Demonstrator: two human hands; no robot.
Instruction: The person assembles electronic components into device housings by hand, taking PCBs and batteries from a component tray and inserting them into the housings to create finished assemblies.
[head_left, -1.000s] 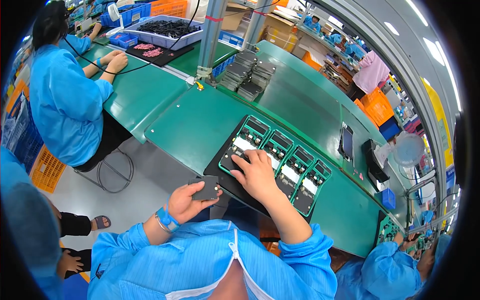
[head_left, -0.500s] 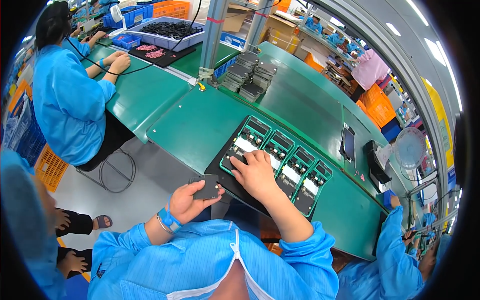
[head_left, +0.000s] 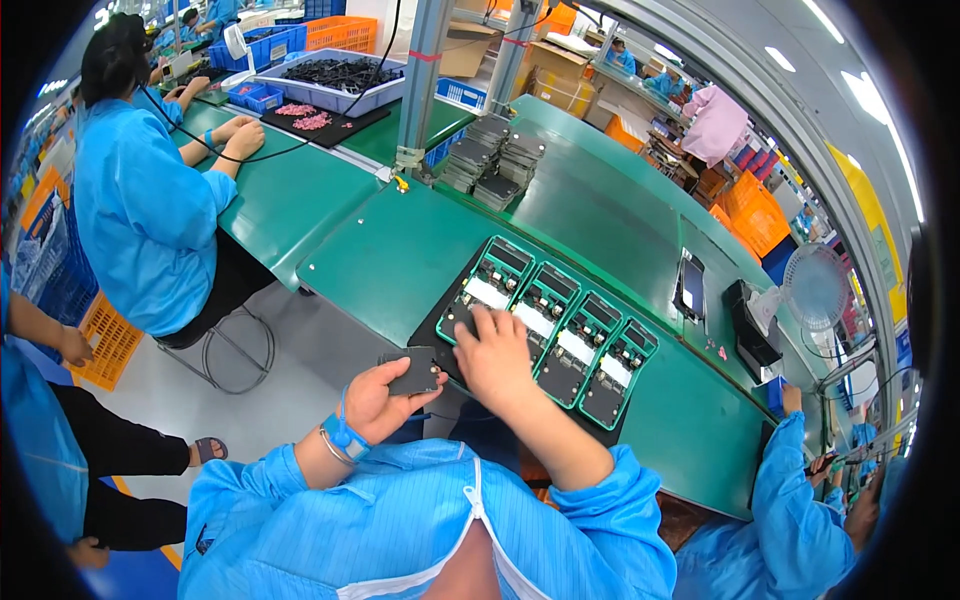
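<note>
In my left hand (head_left: 385,402), held off the table's near edge, is a small stack of flat dark grey plates (head_left: 412,372), gripped between thumb and fingers. My right hand (head_left: 492,360) lies over the leftmost of several green-framed device housings (head_left: 508,245), its fingers apart and the tips touching a dark plate (head_left: 458,318) in the lower part of that housing. The housings stand side by side, each with a white label and small parts inside. Part of the two left housings is hidden by my right hand. Under them lies a black mat (head_left: 430,332).
Farther back on the green table (head_left: 360,250) stand piles of grey plates (head_left: 495,160). A metal post (head_left: 422,85) rises behind them. To the right are a phone-like device (head_left: 692,285), a black box (head_left: 750,325) and a fan (head_left: 815,285). Co-workers sit left and right; another person stands at my left.
My right hand has moved slightly left and nearer to me over the leftmost housing. My left hand stays nearly still with the plates. The person at my left has shifted.
</note>
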